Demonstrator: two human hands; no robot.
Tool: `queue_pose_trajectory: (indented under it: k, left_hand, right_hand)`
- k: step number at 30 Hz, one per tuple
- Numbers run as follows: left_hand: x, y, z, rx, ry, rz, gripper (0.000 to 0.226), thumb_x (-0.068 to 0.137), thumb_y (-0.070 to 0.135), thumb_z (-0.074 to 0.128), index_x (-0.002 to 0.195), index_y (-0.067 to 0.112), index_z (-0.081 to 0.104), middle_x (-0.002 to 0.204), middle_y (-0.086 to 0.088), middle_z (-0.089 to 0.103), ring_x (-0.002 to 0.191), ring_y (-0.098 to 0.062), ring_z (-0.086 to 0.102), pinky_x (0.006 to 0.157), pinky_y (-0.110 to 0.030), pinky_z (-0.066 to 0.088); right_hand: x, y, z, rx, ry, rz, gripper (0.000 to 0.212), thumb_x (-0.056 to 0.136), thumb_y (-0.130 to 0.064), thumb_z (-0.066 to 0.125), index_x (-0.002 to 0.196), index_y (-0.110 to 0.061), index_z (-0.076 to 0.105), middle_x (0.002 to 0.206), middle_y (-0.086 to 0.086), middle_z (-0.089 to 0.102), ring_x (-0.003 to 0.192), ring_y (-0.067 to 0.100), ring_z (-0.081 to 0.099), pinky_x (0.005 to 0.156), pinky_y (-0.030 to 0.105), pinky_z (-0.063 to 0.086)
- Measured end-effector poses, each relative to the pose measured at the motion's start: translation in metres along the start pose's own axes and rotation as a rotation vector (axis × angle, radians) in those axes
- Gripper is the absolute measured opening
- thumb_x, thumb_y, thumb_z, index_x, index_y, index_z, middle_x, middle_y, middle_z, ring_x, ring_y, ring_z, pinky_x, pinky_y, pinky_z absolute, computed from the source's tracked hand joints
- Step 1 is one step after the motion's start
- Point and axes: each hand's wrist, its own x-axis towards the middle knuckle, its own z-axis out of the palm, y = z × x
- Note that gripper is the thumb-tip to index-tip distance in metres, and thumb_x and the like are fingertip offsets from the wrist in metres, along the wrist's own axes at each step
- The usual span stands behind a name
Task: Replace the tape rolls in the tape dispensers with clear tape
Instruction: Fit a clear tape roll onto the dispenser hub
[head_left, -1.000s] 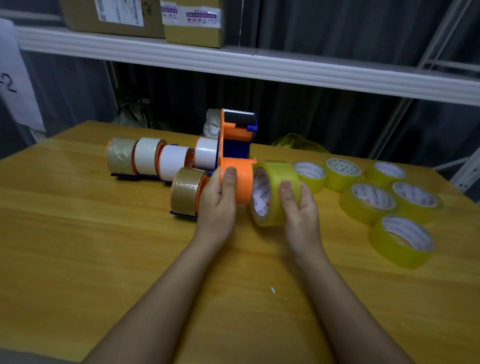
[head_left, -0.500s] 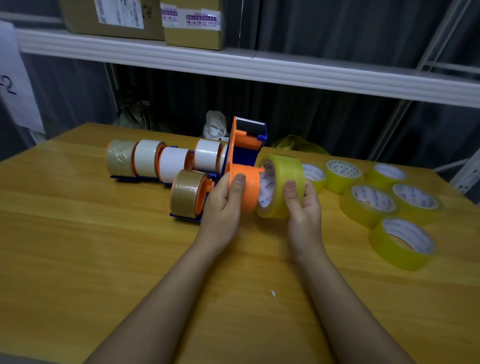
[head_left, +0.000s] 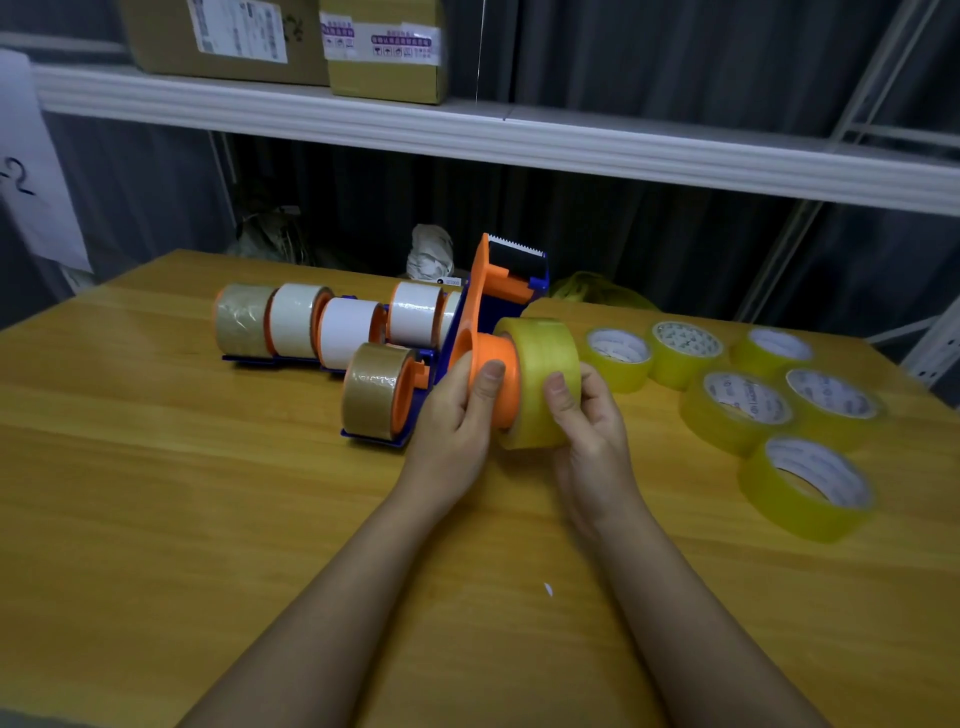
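Note:
An orange and blue tape dispenser (head_left: 485, 291) stands tilted at the table's middle, its toothed blade at the top. My left hand (head_left: 457, 410) grips its orange hub (head_left: 501, 364), thumb on the hub's rim. A clear yellowish tape roll (head_left: 545, 364) sits partly over that hub, and my right hand (head_left: 587, 415) holds it from the right with the thumb on its outer face. Several more clear rolls (head_left: 737, 405) lie flat to the right. Other dispensers hold a brown roll (head_left: 371, 389) and white rolls (head_left: 343, 332) on the left.
The wooden table (head_left: 208, 519) reaches forward toward me with a small white scrap (head_left: 548, 588) on it. A white shelf (head_left: 467, 135) with cardboard boxes (head_left: 384, 47) runs overhead behind. A crumpled white wad (head_left: 428, 254) lies at the table's back edge.
My right hand has pushed the clear roll leftward onto the orange hub; the roll's printed core, visible before, is now hidden. The dispenser shifted slightly right and tilted.

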Motion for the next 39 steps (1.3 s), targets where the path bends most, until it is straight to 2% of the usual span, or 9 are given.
queue_pose_trajectory:
  k: [5,9,14,20,24,28,32,36,39]
  left_hand:
    - [0.0006,0.001,-0.0003,-0.052,0.022,-0.049,0.027,0.094,0.041,0.037,0.095,0.023,0.058,0.083,-0.003,0.064,0.074,-0.011,0.062,0.064,-0.024,0.051]
    - [-0.0001,-0.0005,-0.0019,-0.099,0.025,-0.102,0.028,0.093,0.047,0.037,0.095,0.03,0.059,0.09,-0.009,0.066,0.082,-0.03,0.067,0.068,-0.057,0.054]
    - [0.0021,-0.0036,-0.0036,-0.119,0.037,-0.12,0.025,0.092,0.05,0.039,0.092,0.041,0.063,0.094,-0.013,0.066,0.086,-0.036,0.065,0.068,-0.064,0.051]
    - [0.0024,-0.0025,-0.0052,-0.143,0.017,-0.146,0.032,0.092,0.048,0.038,0.1,0.031,0.064,0.098,-0.01,0.068,0.091,-0.031,0.067,0.075,-0.062,0.051]
    - [0.0002,-0.0003,-0.0049,-0.123,0.006,-0.151,0.037,0.091,0.044,0.035,0.099,0.019,0.061,0.094,-0.019,0.066,0.085,-0.032,0.065,0.077,-0.051,0.052]
    - [-0.0012,0.0006,-0.0046,-0.14,-0.01,-0.14,0.053,0.092,0.05,0.037,0.102,0.003,0.058,0.091,-0.032,0.059,0.079,-0.046,0.06,0.068,-0.056,0.049]
    - [-0.0009,-0.0021,-0.0022,-0.142,0.001,-0.149,0.053,0.094,0.043,0.032,0.103,-0.003,0.056,0.093,-0.033,0.058,0.085,-0.045,0.058,0.077,-0.055,0.047]
    - [-0.0021,-0.0015,0.0007,-0.116,-0.029,-0.119,0.049,0.095,0.044,0.035,0.099,-0.001,0.056,0.093,-0.031,0.058,0.086,-0.044,0.057,0.078,-0.058,0.048]
    - [-0.0028,-0.0026,0.0016,-0.082,-0.055,-0.098,0.058,0.092,0.05,0.035,0.099,-0.003,0.056,0.092,-0.031,0.058,0.085,-0.045,0.058,0.076,-0.061,0.047]
  right_hand:
    - [-0.0006,-0.002,-0.0001,0.056,-0.079,0.006,0.04,0.063,-0.055,0.082,0.094,-0.033,0.069,0.103,0.005,0.065,0.099,0.023,0.059,0.09,0.048,0.046]
    - [-0.0007,-0.0021,-0.0003,0.06,-0.105,0.017,0.04,0.063,-0.055,0.081,0.095,-0.034,0.069,0.104,0.002,0.065,0.102,0.022,0.058,0.093,0.048,0.044]
    - [-0.0007,-0.0013,-0.0034,-0.005,-0.04,0.053,0.07,0.055,-0.053,0.086,0.111,-0.028,0.052,0.119,0.011,0.062,0.113,0.031,0.058,0.099,0.057,0.043]
    - [0.0011,0.0008,-0.0077,-0.151,-0.111,0.037,0.077,0.062,-0.054,0.078,0.126,-0.051,0.036,0.135,0.003,0.053,0.124,0.021,0.053,0.103,0.045,0.046]
    - [0.0004,0.0019,-0.0084,-0.22,-0.128,0.043,0.076,0.071,-0.049,0.069,0.135,-0.046,0.028,0.125,-0.015,0.051,0.107,-0.005,0.059,0.085,0.02,0.05]
    - [-0.0005,0.0037,-0.0086,-0.299,-0.142,0.04,0.083,0.067,-0.066,0.059,0.139,-0.053,0.02,0.14,-0.008,0.046,0.12,0.002,0.052,0.09,0.016,0.047]
    - [0.0011,0.0049,-0.01,-0.283,-0.15,0.04,0.082,0.067,-0.072,0.062,0.14,-0.054,0.029,0.143,-0.004,0.046,0.129,0.017,0.048,0.104,0.042,0.045]
    - [0.0005,0.0002,-0.0088,-0.183,-0.116,0.061,0.058,0.069,-0.06,0.059,0.124,-0.045,0.046,0.124,-0.001,0.061,0.112,0.014,0.061,0.089,0.029,0.053]
    - [-0.0002,0.0019,-0.0088,-0.137,-0.115,0.087,0.055,0.073,-0.058,0.058,0.124,-0.039,0.049,0.123,-0.001,0.063,0.11,0.015,0.063,0.091,0.035,0.053]
